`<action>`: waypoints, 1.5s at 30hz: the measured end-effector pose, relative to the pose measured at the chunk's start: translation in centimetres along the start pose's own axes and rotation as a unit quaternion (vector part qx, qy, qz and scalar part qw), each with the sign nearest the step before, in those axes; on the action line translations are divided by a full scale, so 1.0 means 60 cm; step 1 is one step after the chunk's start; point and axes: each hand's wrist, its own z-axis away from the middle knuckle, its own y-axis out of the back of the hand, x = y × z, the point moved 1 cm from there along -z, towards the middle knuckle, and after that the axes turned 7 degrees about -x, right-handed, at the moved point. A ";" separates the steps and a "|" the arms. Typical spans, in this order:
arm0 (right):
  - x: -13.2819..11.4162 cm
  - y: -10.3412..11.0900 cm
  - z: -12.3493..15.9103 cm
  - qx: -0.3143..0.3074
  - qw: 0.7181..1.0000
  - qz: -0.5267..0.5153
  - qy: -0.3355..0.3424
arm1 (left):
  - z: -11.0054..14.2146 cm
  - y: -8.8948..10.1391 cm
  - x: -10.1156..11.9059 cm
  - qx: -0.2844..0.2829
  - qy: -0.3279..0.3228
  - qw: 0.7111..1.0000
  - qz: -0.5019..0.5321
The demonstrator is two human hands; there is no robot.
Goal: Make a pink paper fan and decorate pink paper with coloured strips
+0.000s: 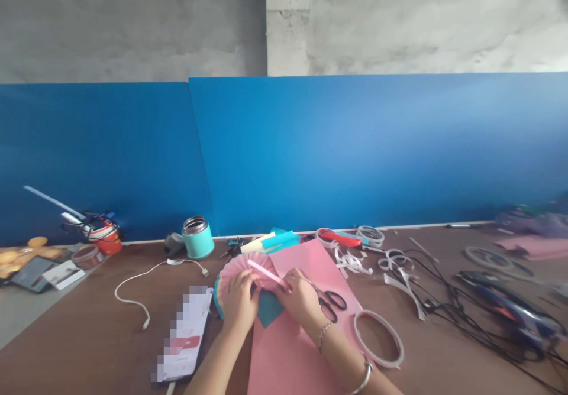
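A narrow pink paper strip point(268, 273) slants between my two hands, above a pleated pink paper fan point(233, 266) with yellow and teal layers at its left edge. My right hand point(302, 300) pinches the strip's lower right end. Fingers bent, my left hand point(241, 301) rests over the fan, its fingertips at the strip's left part. Below and between the hands shows a piece of teal paper point(270, 310). A large pink paper sheet point(284, 359) lies under my right hand. Scissors with black handles point(336, 300) lie on that sheet, their blades partly hidden by my right hand.
A phone point(184, 336) and a white cable point(133, 282) lie left, behind them a teal jar point(197, 238). At right are a tape roll point(379, 339), white paper scraps point(352, 263) and a dark tool with cables point(510, 306). A blue partition point(355, 152) closes the back.
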 end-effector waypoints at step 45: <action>-0.021 0.007 0.037 -0.085 0.992 0.087 0.013 | -0.003 0.029 0.002 -0.056 0.033 0.996 -0.062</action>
